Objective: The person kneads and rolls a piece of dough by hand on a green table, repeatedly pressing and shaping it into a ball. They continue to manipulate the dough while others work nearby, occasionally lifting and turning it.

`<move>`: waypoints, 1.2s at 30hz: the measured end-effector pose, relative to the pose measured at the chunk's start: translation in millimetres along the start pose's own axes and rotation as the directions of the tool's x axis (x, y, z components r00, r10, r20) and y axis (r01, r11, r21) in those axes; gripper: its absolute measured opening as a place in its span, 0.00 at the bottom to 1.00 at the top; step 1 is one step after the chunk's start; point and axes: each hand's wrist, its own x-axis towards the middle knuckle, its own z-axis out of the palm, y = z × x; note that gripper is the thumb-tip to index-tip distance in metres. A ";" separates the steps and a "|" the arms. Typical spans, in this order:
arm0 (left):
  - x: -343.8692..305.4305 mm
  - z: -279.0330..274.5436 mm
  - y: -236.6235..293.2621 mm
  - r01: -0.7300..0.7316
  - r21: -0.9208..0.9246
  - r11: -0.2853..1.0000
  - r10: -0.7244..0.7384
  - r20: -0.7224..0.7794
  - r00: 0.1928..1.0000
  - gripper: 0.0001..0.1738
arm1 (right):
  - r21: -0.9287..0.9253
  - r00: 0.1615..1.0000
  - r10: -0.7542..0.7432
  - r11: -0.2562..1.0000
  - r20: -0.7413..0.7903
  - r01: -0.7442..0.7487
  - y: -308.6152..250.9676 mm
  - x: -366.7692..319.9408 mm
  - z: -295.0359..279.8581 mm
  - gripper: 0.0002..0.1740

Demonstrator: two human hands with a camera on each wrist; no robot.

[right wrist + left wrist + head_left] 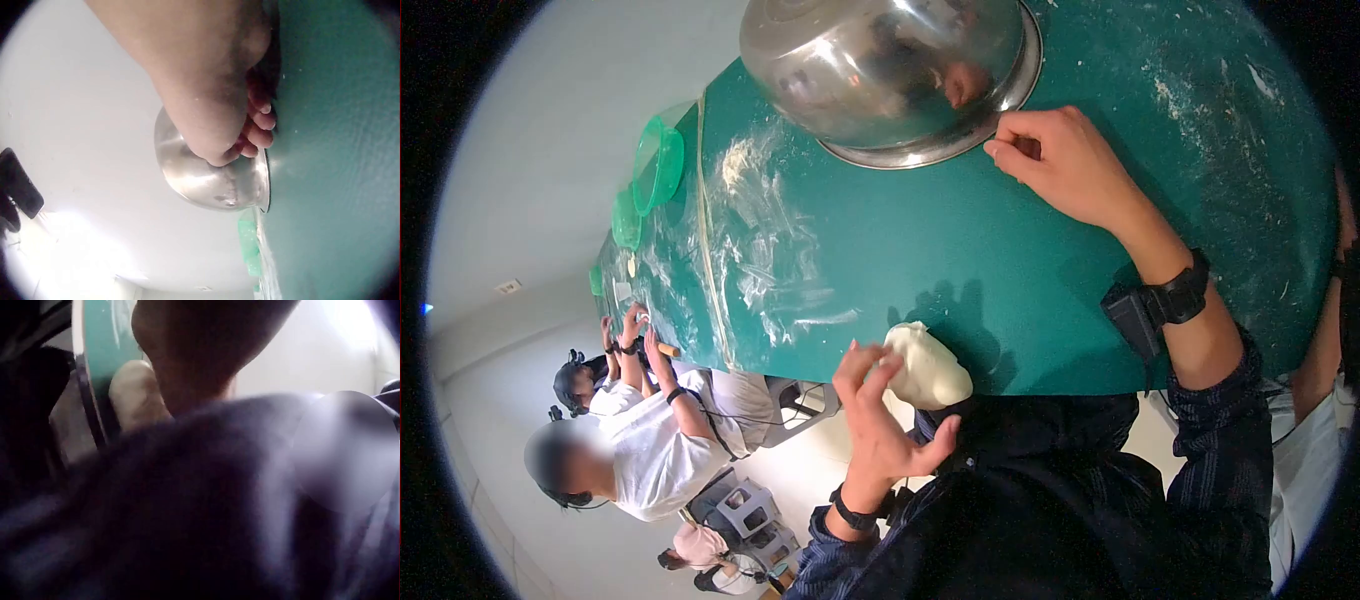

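A pale, smooth lump of dough (pixel 935 372) lies at the table's near edge and also shows in the left wrist view. My left hand (pixel 882 420) is beside it, fingers spread and slightly bent, with the fingertips overlapping the dough's left side in the head view. A large steel bowl (pixel 890 75) stands upside down on the green table (pixel 870 220). My right hand (pixel 1060 160) is close to the bowl's rim, its fingers loosely curled with nothing visible between them. In the right wrist view, the fingertips (pixel 265 122) appear in front of the bowl (pixel 200 181).
White flour (pixel 765 250) is smeared across the left of the table, with more at the upper right. Green plastic basins (pixel 660 165) stand beyond a seam (pixel 705 230). People in white shirts (pixel 665 455) work farther along the table; another person sits close on the right.
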 end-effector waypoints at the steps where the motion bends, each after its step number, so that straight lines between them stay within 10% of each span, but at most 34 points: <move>1: 10.0 -0.5 10.4 0.040 -0.017 0.999 -0.039 0.057 0.998 0.49 | -0.004 1.000 0.005 1.000 0.006 -0.005 -0.3 0.0 0.3 0.15; 10: 51.0 38.3 38.6 -0.035 0.334 0.942 -0.027 0.179 0.984 0.50 | -0.059 1.000 0.004 0.998 0.007 -0.004 -2.9 -0.4 2.8 0.14; 16: 133.4 45.9 0.1 -0.154 -0.014 0.988 0.154 0.029 0.988 0.39 | -0.081 1.000 -0.022 0.996 0.006 0.023 0.2 -0.5 2.3 0.14; 22: 141.6 38.7 -54.9 0.043 -0.398 0.917 -0.097 -0.116 0.988 0.28 | -0.065 1.000 -0.026 0.998 0.002 0.026 -0.7 -2.1 0.8 0.14; 25: 117.4 39.0 -48.1 -0.118 0.159 0.980 0.115 0.023 0.993 0.28 | -0.068 0.999 -0.045 0.997 0.010 0.046 2.9 -1.7 0.9 0.14; 36: 14.8 -4.8 10.3 0.017 0.179 0.984 -0.019 0.011 1.000 0.32 | -0.086 0.999 -0.016 0.996 0.028 0.018 -1.2 -2.3 1.5 0.15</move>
